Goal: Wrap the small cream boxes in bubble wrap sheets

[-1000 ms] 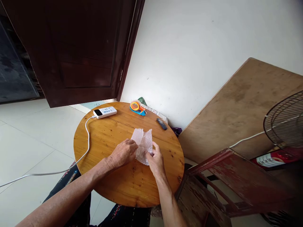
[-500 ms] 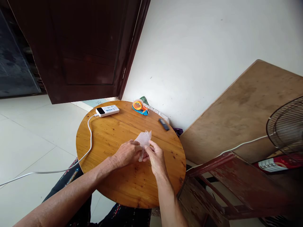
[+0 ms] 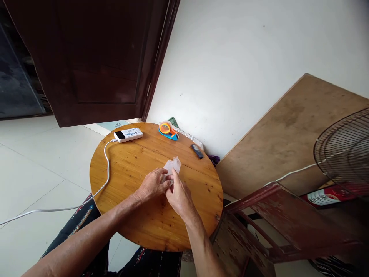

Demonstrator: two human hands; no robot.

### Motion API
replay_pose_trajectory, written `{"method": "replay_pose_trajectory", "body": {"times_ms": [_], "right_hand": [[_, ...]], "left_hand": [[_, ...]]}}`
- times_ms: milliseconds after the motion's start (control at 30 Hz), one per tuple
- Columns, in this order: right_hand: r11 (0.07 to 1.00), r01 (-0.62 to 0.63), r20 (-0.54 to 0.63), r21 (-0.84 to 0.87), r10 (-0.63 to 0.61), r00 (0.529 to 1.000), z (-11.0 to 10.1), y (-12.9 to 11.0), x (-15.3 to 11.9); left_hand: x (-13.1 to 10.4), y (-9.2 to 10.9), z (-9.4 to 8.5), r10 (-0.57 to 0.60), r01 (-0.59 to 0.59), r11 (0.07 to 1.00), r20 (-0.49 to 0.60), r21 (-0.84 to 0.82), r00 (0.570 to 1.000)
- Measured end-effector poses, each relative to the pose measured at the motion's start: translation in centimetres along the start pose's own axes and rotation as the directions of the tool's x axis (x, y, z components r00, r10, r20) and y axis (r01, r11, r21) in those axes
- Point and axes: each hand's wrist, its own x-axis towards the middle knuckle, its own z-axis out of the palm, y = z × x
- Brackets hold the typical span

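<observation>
A small, whitish, translucent wrapped packet [image 3: 172, 165] is between my hands, over the middle of the round wooden table [image 3: 123, 161]. My left hand [image 3: 152, 182] grips its near left side with bent fingers. My right hand [image 3: 179, 194] meets it from the right, fingers on the near part of the packet and close to the left thumb. The fingers cover the packet's near end, and what is inside it cannot be made out. Its far end sticks up, loose and crumpled.
A white power bank [image 3: 128, 134] with a white cable [image 3: 108, 169] lies at the table's far left. A tape dispenser [image 3: 168, 130] and a dark blurred object [image 3: 197, 151] sit along the far edge by the wall. To the right stand a reddish wooden chair [image 3: 276, 215] and a fan [image 3: 343, 150].
My right hand has shifted left and in over the packet, its fingers now closer to my left hand. The near hanging flap of the packet no longer shows. The view has turned slightly.
</observation>
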Motion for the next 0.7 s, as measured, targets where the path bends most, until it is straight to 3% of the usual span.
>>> {"method": "replay_pose_trajectory", "body": {"times_ms": [133, 267, 367, 533, 700], "right_hand": [[0.981, 0.009, 0.083, 0.195, -0.025, 0.996, -0.6, 0.6, -0.5], [0.946, 0.034, 0.069, 0.321, -0.059, 0.996, -0.7, 1.3, -1.0], [0.937, 0.024, 0.046, 0.348, -0.043, 0.998, -1.0, 1.5, -1.1], [0.956, -0.002, -0.134, 0.294, 0.043, 0.99, -1.4, 2.1, -1.0], [0.972, 0.052, -0.185, 0.228, -0.009, 0.983, -0.9, 2.5, -0.3]], "left_hand": [[-0.1, -0.2, 1.1, 0.042, -0.041, 0.998, -0.019, 0.054, 0.999], [-0.7, -0.5, 1.4, 0.091, -0.089, 0.994, -0.037, 0.058, 0.995], [-1.0, -0.5, 1.1, 0.059, -0.054, 0.995, -0.059, 0.081, 0.997], [-0.8, -1.1, 1.1, 0.09, -0.086, 0.991, -0.042, 0.1, 0.995], [-0.7, -2.1, 1.7, 0.147, -0.146, 0.989, -0.056, 0.019, 0.988]]}}
